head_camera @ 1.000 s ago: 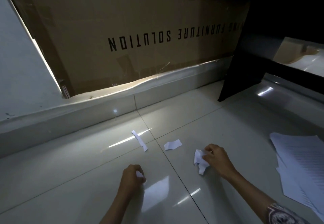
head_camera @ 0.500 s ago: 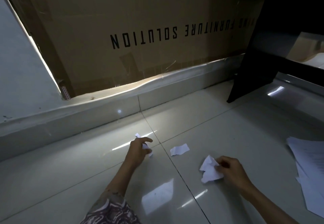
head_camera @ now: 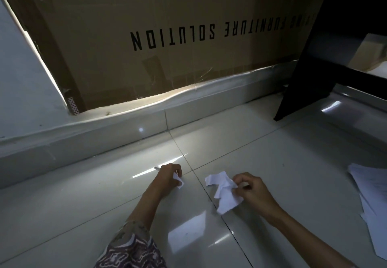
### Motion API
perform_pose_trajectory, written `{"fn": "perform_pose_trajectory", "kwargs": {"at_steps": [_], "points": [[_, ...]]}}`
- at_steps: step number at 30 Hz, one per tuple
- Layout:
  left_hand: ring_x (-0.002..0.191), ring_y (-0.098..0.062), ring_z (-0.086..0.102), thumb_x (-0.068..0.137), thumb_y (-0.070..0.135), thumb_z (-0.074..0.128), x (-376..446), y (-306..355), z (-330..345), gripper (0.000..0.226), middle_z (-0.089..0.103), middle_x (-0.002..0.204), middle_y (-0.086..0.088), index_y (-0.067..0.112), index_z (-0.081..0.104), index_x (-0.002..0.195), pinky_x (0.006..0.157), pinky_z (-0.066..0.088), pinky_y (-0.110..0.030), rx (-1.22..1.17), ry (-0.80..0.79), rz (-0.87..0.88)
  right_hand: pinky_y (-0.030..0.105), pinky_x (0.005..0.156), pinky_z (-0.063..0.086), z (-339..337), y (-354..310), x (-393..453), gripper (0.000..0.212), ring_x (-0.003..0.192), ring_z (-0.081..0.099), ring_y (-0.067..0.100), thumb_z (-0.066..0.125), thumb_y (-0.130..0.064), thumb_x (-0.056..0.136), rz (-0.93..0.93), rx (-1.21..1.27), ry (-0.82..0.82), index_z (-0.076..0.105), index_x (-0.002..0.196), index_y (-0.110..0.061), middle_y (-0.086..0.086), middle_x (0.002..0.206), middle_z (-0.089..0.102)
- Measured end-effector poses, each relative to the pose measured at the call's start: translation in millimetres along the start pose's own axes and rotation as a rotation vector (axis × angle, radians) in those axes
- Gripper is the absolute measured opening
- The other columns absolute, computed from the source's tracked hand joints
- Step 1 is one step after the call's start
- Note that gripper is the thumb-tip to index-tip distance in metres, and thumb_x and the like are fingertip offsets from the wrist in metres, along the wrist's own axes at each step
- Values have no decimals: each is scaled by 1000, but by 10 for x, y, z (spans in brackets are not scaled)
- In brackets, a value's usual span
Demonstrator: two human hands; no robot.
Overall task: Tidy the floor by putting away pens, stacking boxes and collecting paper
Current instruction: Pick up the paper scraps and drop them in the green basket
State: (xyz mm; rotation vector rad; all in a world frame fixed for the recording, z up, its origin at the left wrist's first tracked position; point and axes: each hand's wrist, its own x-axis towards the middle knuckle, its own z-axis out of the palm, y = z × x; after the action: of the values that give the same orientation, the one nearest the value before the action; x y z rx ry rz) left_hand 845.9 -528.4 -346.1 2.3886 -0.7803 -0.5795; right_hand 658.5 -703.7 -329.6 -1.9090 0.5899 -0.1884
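We've got both hands low on the tiles: our left hand [head_camera: 167, 177] pinches a small scrap [head_camera: 178, 180] at eleven o'clock, our right hand [head_camera: 252, 190] bunches crumpled paper [head_camera: 224, 192] at one, gathering litter together.

Both forearms reach forward, low over the floor. The left hand [head_camera: 167, 176] is curled knuckles-up, its grip closed on a small paper scrap [head_camera: 178, 180], a patterned sleeve [head_camera: 129, 249] covering the arm near the elbow. The right hand [head_camera: 252, 191] pinches crumpled paper [head_camera: 224, 192] between thumb and fingertips, wrist bare.
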Motion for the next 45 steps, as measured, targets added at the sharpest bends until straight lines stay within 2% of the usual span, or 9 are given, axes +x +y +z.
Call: {"fn": "perform_pose_trajectory", "kwargs": {"at_steps": [4,9,14,19,22,26,29,33,45], "points": [[53,-5,45,61,-4,71,-110,-63,-42,42,48,51,9,24,44,46,54,32,-19,-82,108,41,10,77,42,230,-92,211,12,109,54,21,57,1,84,-44,-134,-80,58,74,-6,10,118,57],[57,-5,50,68,9,78,-378,-316,-244,17,59,57,3,10,64,59,56,35,-22,-275,342,-27,21,105,27,371,-96,515,9,137,33,21,53,2,85,-104,-343,-169,53,82,-6,10,144,41],[60,-13,51,68,7,77,-576,-486,-421,21,63,60,1,16,64,55,57,36,-24,-329,427,-77,26,81,38,469,36,542,9,104,58,30,52,-3,83,-141,-571,-126,53,78,-10,14,102,63],[72,-20,53,61,23,83,-659,-508,-393,19,65,73,-3,25,65,55,70,37,-32,-322,517,-122,27,93,30,484,62,441,15,105,53,21,50,-6,90,-152,-674,-79,64,89,-6,8,101,63],[79,-16,51,63,22,82,-683,-314,-351,20,63,76,4,26,64,55,79,22,-34,-310,556,-174,35,88,43,376,29,323,16,97,59,29,53,-6,88,-117,-506,-94,65,87,5,14,93,65],[73,-8,54,67,22,80,-694,-2,-311,17,62,52,15,18,66,57,78,18,-35,-379,476,-129,24,64,45,87,-124,122,15,73,57,19,58,-5,86,-109,-316,-28,63,75,3,21,82,66],[68,-12,58,63,25,81,-687,313,-302,17,65,55,16,20,67,55,79,31,-34,-448,356,-15,22,66,47,-213,-271,-84,18,71,57,12,60,-6,86,-107,-211,35,61,70,-14,6,78,64],[64,-16,59,68,1,74,-761,902,-288,13,68,63,-8,8,70,58,63,44,-20,-546,254,132,29,65,46,-664,-463,-423,9,68,57,15,61,-1,82,-96,-117,148,65,75,3,10,75,65],[53,-16,53,74,-2,70,-1381,2790,-199,11,64,66,-8,5,70,67,47,43,-23,-531,39,388,21,55,46,-1957,-1011,-1856,7,61,64,18,64,-1,82,-86,127,543,62,77,4,14,72,70]]}}
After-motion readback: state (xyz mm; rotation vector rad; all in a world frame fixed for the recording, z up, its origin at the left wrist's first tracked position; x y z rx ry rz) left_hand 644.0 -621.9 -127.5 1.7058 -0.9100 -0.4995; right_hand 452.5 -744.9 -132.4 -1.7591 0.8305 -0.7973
